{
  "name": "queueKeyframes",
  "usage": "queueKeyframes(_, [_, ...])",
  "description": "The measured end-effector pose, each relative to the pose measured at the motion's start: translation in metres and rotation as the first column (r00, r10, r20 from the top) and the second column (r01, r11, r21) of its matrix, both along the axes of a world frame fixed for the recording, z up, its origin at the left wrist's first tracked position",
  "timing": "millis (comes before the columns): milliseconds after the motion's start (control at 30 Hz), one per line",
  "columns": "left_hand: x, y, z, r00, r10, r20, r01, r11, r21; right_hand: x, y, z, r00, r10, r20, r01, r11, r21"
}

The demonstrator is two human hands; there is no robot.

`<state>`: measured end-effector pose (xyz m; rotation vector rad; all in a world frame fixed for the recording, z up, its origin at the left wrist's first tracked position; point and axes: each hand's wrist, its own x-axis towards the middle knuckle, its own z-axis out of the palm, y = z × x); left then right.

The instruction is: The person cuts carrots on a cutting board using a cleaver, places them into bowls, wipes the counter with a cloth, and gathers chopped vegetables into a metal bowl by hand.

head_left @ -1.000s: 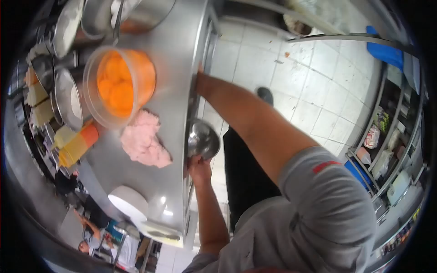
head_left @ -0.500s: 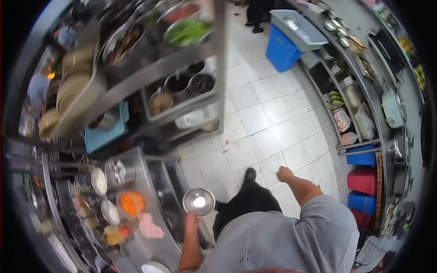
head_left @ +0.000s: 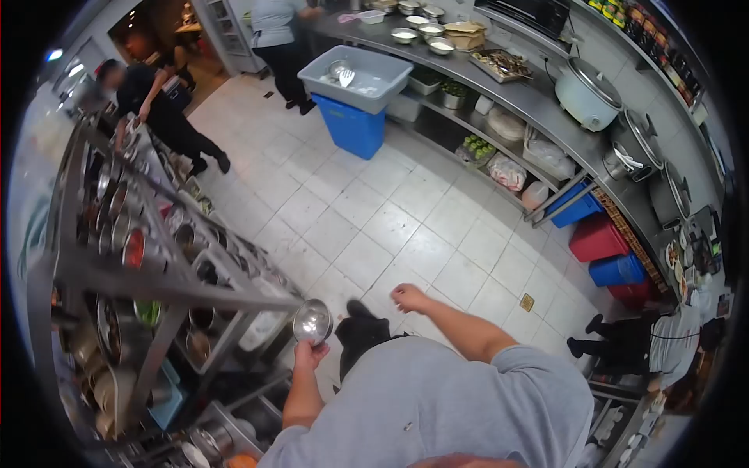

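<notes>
A shiny metal bowl is in my left hand, whose fingers grip its lower rim. The bowl is tilted, its hollow side facing the camera, and it hangs close to the corner of a metal rack. Over the tiled floor, my right hand is held out in front of my body with its fingers curled loosely. Nothing shows in it, and it touches nothing.
A metal rack with bowls of food stands at the left. Ahead, a grey tub rests on a blue bin. Along the right runs a steel counter with shelves beneath. Co-workers stand at upper left, top and lower right.
My view has turned away from the steel table with the orange tub toward the aisle. The bowl, still in my left hand, has come away from the table. My right hand has left the table edge.
</notes>
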<state>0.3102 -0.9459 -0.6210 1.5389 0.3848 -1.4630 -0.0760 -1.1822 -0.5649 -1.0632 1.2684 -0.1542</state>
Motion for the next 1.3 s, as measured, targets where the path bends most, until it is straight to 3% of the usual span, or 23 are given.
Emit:
queueKeyframes(33, [0.005, -0.027, -0.005, 1.0, -0.014, 0.0, 0.014, 1.0, 0.001, 0.015, -0.011, 0.005, 0.996, 0.092, 0.016, -0.093, 0.996, 0.006])
queueKeyframes(67, [0.009, -0.056, -0.008, 0.998, -0.062, 0.031, 0.06, 0.997, 0.056, 0.018, -0.026, -0.008, 0.921, 0.382, -0.077, -0.389, 0.884, -0.261])
queueKeyframes(100, [0.021, -0.107, -0.018, 0.992, -0.121, 0.048, 0.114, 0.987, 0.114, 0.023, -0.063, -0.023, 0.766, 0.593, -0.25, -0.633, 0.627, -0.453])
queueKeyframes(200, [0.055, -0.176, -0.072, 0.975, -0.208, 0.073, 0.197, 0.971, 0.137, -0.014, -0.134, -0.033, 0.61, 0.636, -0.473, -0.775, 0.603, -0.189])
queueKeyframes(233, [0.059, -0.204, -0.071, 0.961, -0.215, 0.174, 0.19, 0.971, 0.148, -0.045, -0.148, -0.038, 0.769, 0.409, -0.492, -0.594, 0.741, -0.312])
queueKeyframes(300, [0.085, -0.258, -0.092, 0.932, -0.294, 0.211, 0.263, 0.951, 0.163, -0.095, -0.203, -0.057, 0.57, 0.313, -0.76, -0.622, 0.768, -0.15])
queueKeyframes(333, [0.09, -0.289, -0.08, 0.941, -0.215, 0.26, 0.177, 0.971, 0.161, -0.109, -0.227, -0.032, 0.613, 0.214, -0.761, -0.494, 0.855, -0.158])
queueKeyframes(433, [0.127, -0.382, -0.042, 0.88, -0.213, 0.424, 0.213, 0.976, 0.046, -0.13, -0.275, -0.007, 0.856, -0.316, -0.408, 0.247, 0.945, -0.213])
queueKeyframes(533, [0.179, -0.463, 0.003, 0.828, -0.308, 0.468, 0.323, 0.945, 0.051, -0.123, -0.313, -0.003, 0.807, -0.433, -0.402, 0.447, 0.892, -0.064])
queueKeyframes(600, [0.212, -0.495, 0.012, 0.823, -0.326, 0.466, 0.344, 0.938, 0.049, -0.106, -0.355, -0.021, 0.825, -0.316, -0.468, 0.37, 0.929, 0.025])
queueKeyframes(667, [0.235, -0.517, 0.015, 0.866, -0.116, 0.486, 0.191, 0.976, -0.107, -0.077, -0.412, -0.055, 0.894, 0.113, -0.434, -0.08, 0.992, 0.095])
queueKeyframes(733, [0.252, -0.519, 0.019, 0.841, -0.096, 0.532, 0.12, 0.993, -0.01, -0.052, -0.457, -0.098, 0.768, 0.528, -0.362, -0.507, 0.847, 0.159])
queueKeyframes(800, [0.277, -0.524, 0.042, 0.767, -0.149, 0.624, 0.039, 0.982, 0.187, 0.036, -0.544, -0.121, 0.545, 0.714, -0.439, -0.782, 0.622, 0.042])
queueKeyframes(833, [0.29, -0.518, 0.033, 0.774, -0.142, 0.616, 0.017, 0.979, 0.204, 0.073, -0.597, -0.14, 0.251, 0.778, -0.576, -0.968, 0.194, -0.16])
queueKeyframes(867, [0.306, -0.509, 0.014, 0.635, -0.179, 0.751, -0.023, 0.968, 0.251, 0.131, -0.636, -0.135, 0.584, 0.681, -0.443, -0.778, 0.625, -0.063])
queueKeyframes(900, [0.32, -0.506, 0.003, 0.471, -0.226, 0.853, -0.07, 0.954, 0.291, 0.194, -0.684, -0.135, 0.688, 0.583, -0.432, -0.616, 0.784, 0.077])
queueKeyframes(967, [0.344, -0.52, 0.054, 0.623, -0.11, 0.775, -0.129, 0.962, 0.24, 0.317, -0.773, -0.152, 0.456, 0.668, -0.588, -0.863, 0.494, -0.107])
queueKeyframes(1000, [0.358, -0.523, 0.056, 0.556, -0.064, 0.828, -0.155, 0.971, 0.18, 0.384, -0.8, -0.136, 0.427, 0.579, -0.695, -0.897, 0.37, -0.243])
queueKeyframes(1067, [0.387, -0.532, 0.07, 0.468, -0.054, 0.882, -0.157, 0.977, 0.143, 0.528, -0.844, -0.11, 0.183, 0.581, -0.793, -0.976, 0.009, -0.219])
queueKeyframes(1167, [0.465, -0.555, 0.043, 0.501, -0.132, 0.855, -0.167, 0.955, 0.246, 0.724, -0.826, -0.049, 0.499, 0.664, -0.556, -0.825, 0.169, -0.539])
queueKeyframes(1200, [0.486, -0.566, 0.036, 0.53, -0.14, 0.837, -0.159, 0.952, 0.26, 0.779, -0.821, -0.061, 0.491, 0.68, -0.544, -0.816, 0.14, -0.561])
queueKeyframes(1233, [0.516, -0.581, 0.035, 0.568, -0.172, 0.805, -0.174, 0.93, 0.323, 0.827, -0.794, -0.037, 0.573, 0.737, -0.359, -0.783, 0.363, -0.505])
queueKeyframes(1300, [0.591, -0.602, 0.031, 0.61, -0.18, 0.772, -0.203, 0.906, 0.371, 0.9, -0.75, -0.038, 0.555, 0.781, -0.287, -0.788, 0.382, -0.483])
